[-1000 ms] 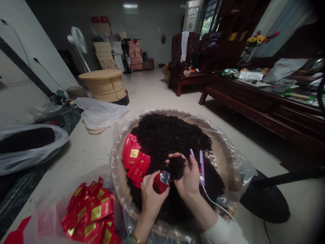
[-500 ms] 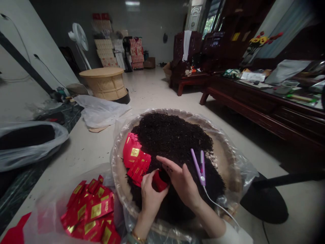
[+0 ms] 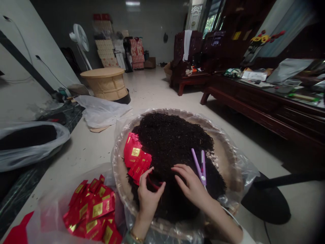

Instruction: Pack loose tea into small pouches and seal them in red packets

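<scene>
My left hand [image 3: 148,199] is closed around the rim of a small red packet [image 3: 157,186], whose open mouth faces up. Beside it, my right hand [image 3: 190,184] reaches over dark loose leaves [image 3: 172,134] that look like dried tea; its fingers are curved and apart, and I see nothing in them. The leaves are heaped in a wide round basket [image 3: 116,176] lined with clear plastic. Several flat red and gold packets [image 3: 132,150] lie on the leaves left of my hands. Just past my right hand rests a purple hair-straightener-like tool [image 3: 196,162], its arms spread.
A plastic bag [image 3: 48,210] with several red packets [image 3: 95,211] stands at the lower left. Farther left is a bag of dark leaves [image 3: 27,137]. A black round base [image 3: 266,203] and a dark wooden table [image 3: 254,108] are on the right. A drum-shaped stand [image 3: 104,83] is behind.
My right hand has moved away from the packet's mouth, to the right and down over the leaves. My left hand still holds the packet, now lower and tilted differently.
</scene>
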Available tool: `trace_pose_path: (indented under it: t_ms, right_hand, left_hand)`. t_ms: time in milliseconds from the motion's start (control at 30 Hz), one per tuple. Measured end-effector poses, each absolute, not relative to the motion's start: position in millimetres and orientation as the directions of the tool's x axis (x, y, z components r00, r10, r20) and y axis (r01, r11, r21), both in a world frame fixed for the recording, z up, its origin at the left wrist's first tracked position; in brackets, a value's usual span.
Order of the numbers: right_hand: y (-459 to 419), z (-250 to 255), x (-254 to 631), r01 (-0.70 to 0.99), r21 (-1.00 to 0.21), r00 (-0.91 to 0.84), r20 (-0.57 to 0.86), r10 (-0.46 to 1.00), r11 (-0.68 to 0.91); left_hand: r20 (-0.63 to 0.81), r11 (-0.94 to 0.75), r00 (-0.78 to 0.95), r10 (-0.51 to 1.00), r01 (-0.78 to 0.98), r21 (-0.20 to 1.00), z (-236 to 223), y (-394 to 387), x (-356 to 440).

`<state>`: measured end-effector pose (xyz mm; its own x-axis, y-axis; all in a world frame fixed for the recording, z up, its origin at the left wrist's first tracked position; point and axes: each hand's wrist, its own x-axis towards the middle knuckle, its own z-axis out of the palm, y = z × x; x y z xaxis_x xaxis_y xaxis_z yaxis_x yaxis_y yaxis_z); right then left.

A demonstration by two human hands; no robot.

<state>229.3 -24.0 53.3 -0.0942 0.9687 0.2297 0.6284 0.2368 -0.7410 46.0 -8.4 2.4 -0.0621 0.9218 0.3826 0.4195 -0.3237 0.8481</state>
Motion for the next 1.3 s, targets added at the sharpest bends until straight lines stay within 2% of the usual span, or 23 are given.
trace_pose_path:
  t_ms: [100, 200, 267, 400, 467, 533, 667, 767, 833, 900, 1000, 1100, 1167, 1233, 1300]
  right_hand:
    - [-34, 41, 231, 0.729, -0.639, -0.215, 0.127, 0.968, 0.246]
    - [-41, 35, 228, 0.84, -0.485, -0.271, 0.016, 0.963, 0.244]
    - [-44, 36, 227, 0.86, -0.444, -0.267, 0.024, 0.963, 0.25]
    - [-45, 54, 220, 0.732, -0.57, -0.236, 0.301, 0.924, 0.373]
    - [-45, 66, 212, 0.67, -0.586, -0.242, 0.406, 0.881, 0.455]
    - [-44, 74, 202, 0.672, -0.569, -0.252, 0.426, 0.869, 0.474]
    - [-37, 72, 189, 0.687, -0.609, -0.256, 0.306, 0.917, 0.395]
    - [-30, 63, 191, 0.609, -0.708, -0.246, 0.262, 0.933, 0.359]
    - [-26, 58, 198, 0.532, -0.79, -0.183, 0.243, 0.953, 0.304]
    - [-22, 56, 205, 0.428, -0.879, -0.109, 0.179, 0.978, 0.209]
    - [-16, 54, 214, 0.2, -0.98, -0.061, -0.01, 0.998, 0.002]
    - [-10, 50, 221, 0.048, -0.99, -0.027, -0.133, 0.991, -0.131]
    - [-6, 48, 227, 0.074, -0.994, 0.106, -0.071, 0.992, -0.079]
    - [-5, 47, 231, 0.237, -0.969, 0.277, 0.133, 0.951, 0.067]
    - [-8, 49, 231, 0.459, -0.862, 0.283, 0.371, 0.885, 0.215]
  left_hand:
    - [0.404, -0.336, -0.056, 0.913, 0.461, 0.821, 5, -9, 42]
    - [0.444, -0.379, -0.033, 0.895, 0.47, 0.797, 7, -10, 40]
    - [0.477, -0.414, -0.012, 0.879, 0.476, 0.776, 8, -11, 40]
    - [0.56, -0.488, 0.021, 0.828, 0.517, 0.703, 10, -12, 40]
    - [0.593, -0.529, 0.067, 0.803, 0.537, 0.657, 9, -13, 41]
    - [0.61, -0.547, 0.087, 0.788, 0.555, 0.627, 4, -14, 43]
    - [0.627, -0.548, 0.061, 0.777, 0.556, 0.625, -8, -17, 49]
    - [0.49, -0.462, 0.08, 0.868, 0.491, 0.739, -8, -16, 49]
    - [0.265, -0.302, 0.146, 0.953, 0.418, 0.857, 0, -13, 43]
    - [-0.004, -0.081, 0.251, 0.968, 0.329, 0.941, 10, -9, 34]
    - [-0.289, 0.228, 0.427, 0.857, 0.19, 0.955, 24, -4, 24]
    - [-0.361, 0.364, 0.504, 0.785, 0.097, 0.926, 29, -3, 22]
    - [-0.357, 0.395, 0.495, 0.792, 0.03, 0.918, 28, -5, 24]
    - [-0.361, 0.42, 0.47, 0.806, -0.024, 0.907, 25, -7, 27]
    - [-0.365, 0.43, 0.442, 0.819, -0.052, 0.901, 22, -8, 29]
